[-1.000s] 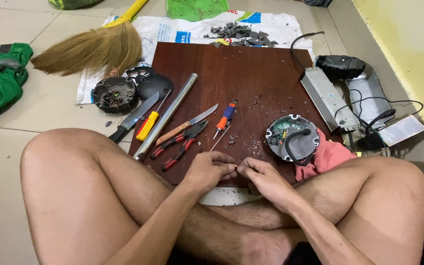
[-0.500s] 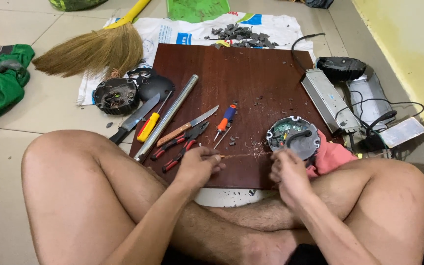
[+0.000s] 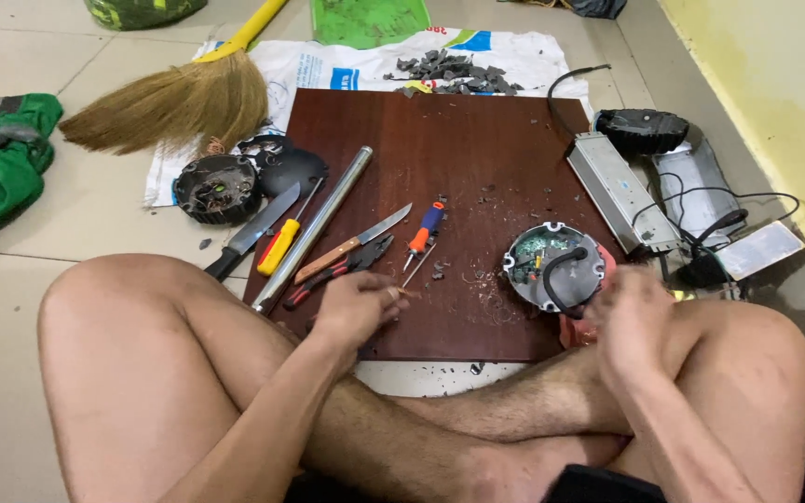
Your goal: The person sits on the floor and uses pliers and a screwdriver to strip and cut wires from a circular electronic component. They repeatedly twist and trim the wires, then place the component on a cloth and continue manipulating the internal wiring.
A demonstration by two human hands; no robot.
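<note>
the left hand (image 3: 358, 307) rests on the near edge of a dark brown wooden board (image 3: 477, 158) lying on the floor, its fingers pinched together on a thin copper-coloured wire (image 3: 409, 293) whose tip pokes out toward the right. the right hand (image 3: 631, 312) is blurred, raised just beside a round open electronic housing (image 3: 556, 265) on the board; whether its fingers grip anything cannot be told. pliers (image 3: 337, 272) and a knife (image 3: 351, 244) lie just beyond the left hand.
</note>
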